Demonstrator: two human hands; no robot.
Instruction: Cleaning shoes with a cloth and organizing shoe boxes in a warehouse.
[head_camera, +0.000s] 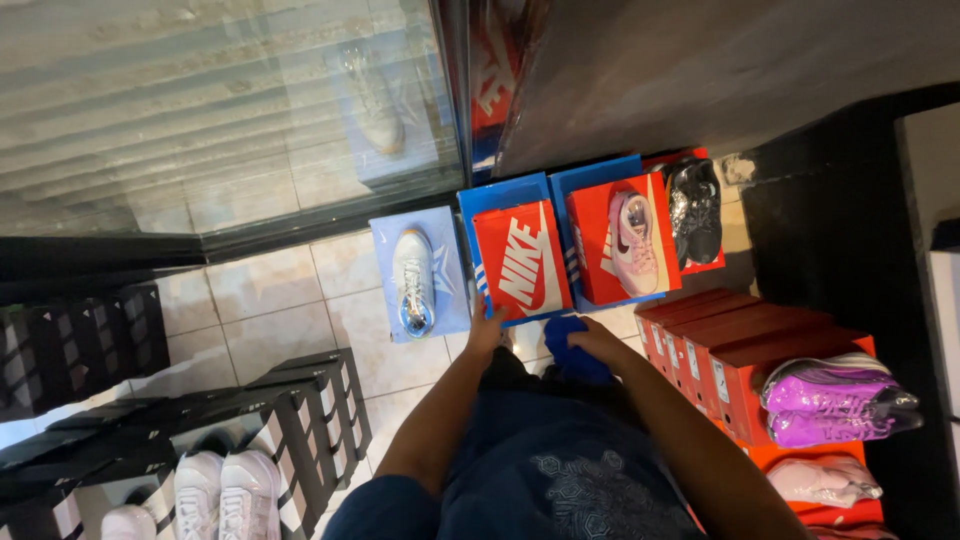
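A: Where does the red box (522, 262) lie?

B: At mid-frame, on the tiled floor (270, 300), resting on a blue box (475, 210) whose rim shows along its left and upper sides. Its long axis runs up and down the frame, tilted slightly, with its near short edge towards the person.

A: And from the hands?

B: Straight above them in the frame. The left hand (487, 328) is nearer: its fingertips touch the lower left corner of the red box. The right hand (590, 338) sits just below and to the right.

A: What of each grip?

B: The left is loose, fingers spread against the corner, not closed round it. The right is curled on a blue cloth (570, 355), though how tightly cannot be told.

A: And round about?

B: Left of the box, a white shoe (413, 280) on a pale blue box. Right, a pink shoe (634, 243) on another red box, then a black shoe (695, 210). At lower right, a row of red boxes with a purple shoe (835, 400) on top. At lower left, black boxes (300, 410) and a pair of white shoes.
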